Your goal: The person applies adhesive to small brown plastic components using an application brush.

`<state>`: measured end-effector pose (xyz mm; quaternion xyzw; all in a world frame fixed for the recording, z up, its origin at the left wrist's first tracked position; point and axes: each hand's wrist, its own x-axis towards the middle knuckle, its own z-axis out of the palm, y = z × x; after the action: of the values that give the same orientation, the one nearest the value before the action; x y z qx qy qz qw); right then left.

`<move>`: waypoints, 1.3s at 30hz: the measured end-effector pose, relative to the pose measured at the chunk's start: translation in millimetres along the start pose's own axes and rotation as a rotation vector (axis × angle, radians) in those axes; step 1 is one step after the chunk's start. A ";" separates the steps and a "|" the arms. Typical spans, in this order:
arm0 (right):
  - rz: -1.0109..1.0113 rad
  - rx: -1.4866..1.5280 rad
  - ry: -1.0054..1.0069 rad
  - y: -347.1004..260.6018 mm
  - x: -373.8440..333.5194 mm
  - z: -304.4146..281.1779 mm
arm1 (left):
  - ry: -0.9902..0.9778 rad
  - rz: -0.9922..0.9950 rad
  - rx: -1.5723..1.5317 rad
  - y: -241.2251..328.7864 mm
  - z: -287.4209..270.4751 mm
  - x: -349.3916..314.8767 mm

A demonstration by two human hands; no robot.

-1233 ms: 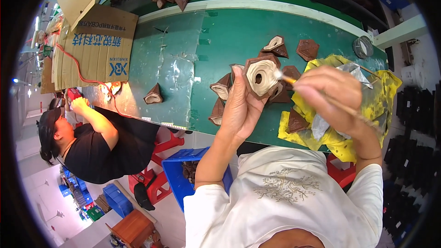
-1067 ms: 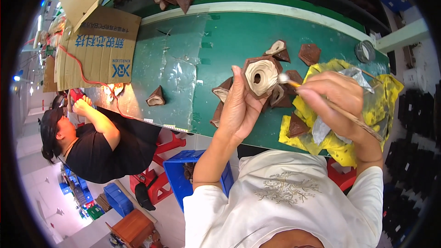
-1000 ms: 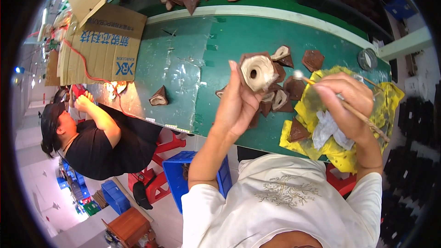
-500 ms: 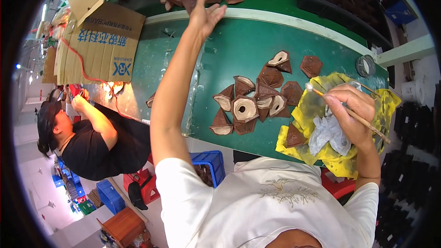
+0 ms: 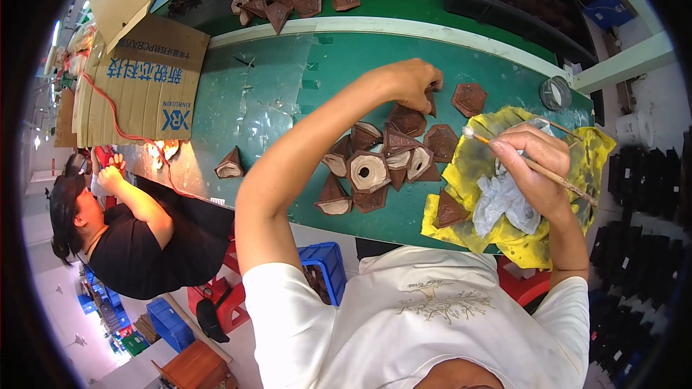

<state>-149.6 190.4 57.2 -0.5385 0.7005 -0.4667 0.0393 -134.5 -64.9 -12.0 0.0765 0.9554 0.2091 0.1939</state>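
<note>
My left hand (image 5: 414, 81) reaches over the top of a cluster of brown faceted, cone-like pieces (image 5: 369, 171), some showing pale, hollow undersides. Its fingers are closed on one brown faceted piece (image 5: 431, 103), mostly hidden beneath them. In my right hand (image 5: 533, 158) is a thin paintbrush (image 5: 562, 181), its whitish bristles pointing up and left toward the cluster. Under that hand lie a crumpled whitish cloth or plastic sheet (image 5: 504, 202) and a stained yellow cloth (image 5: 461, 169). One brown piece (image 5: 450, 210) rests on the yellow cloth, and another (image 5: 469, 99) lies just above it.
A small round clear container (image 5: 555, 93) stands at the table's far right corner. More brown pieces (image 5: 280, 14) lie beyond the white ledge (image 5: 346, 25), near a black tray (image 5: 497, 11). A cardboard box (image 5: 144, 83) and a seated co-worker (image 5: 130, 238) are at left.
My left hand has come back from the pieces beyond the ledge to the cluster and closed on a piece there. My right hand still holds the paintbrush. The view has shifted slightly.
</note>
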 end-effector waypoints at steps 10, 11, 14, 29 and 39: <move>-0.044 -0.020 0.082 -0.3 7.6 -10.2 | 0.487 0.048 -2.218 11.6 3.9 -76.8; -0.068 -0.002 0.100 -1.7 10.6 -8.7 | 0.593 -0.001 -2.219 29.7 8.2 -81.7; -0.173 -0.028 0.112 -20.5 25.9 -0.6 | 0.663 0.114 -2.294 53.0 27.8 -96.3; -0.490 -0.192 0.216 -29.1 45.8 40.2 | 0.631 0.379 -2.662 110.3 55.1 -104.0; -0.455 0.038 0.073 -33.6 47.2 38.1 | 0.589 0.397 -2.598 110.2 62.6 -107.7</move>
<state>-123.9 130.3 80.3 -0.6645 0.5530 -0.4959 -0.0821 -3.8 33.1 19.4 -0.0725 0.0459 0.9892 -0.1188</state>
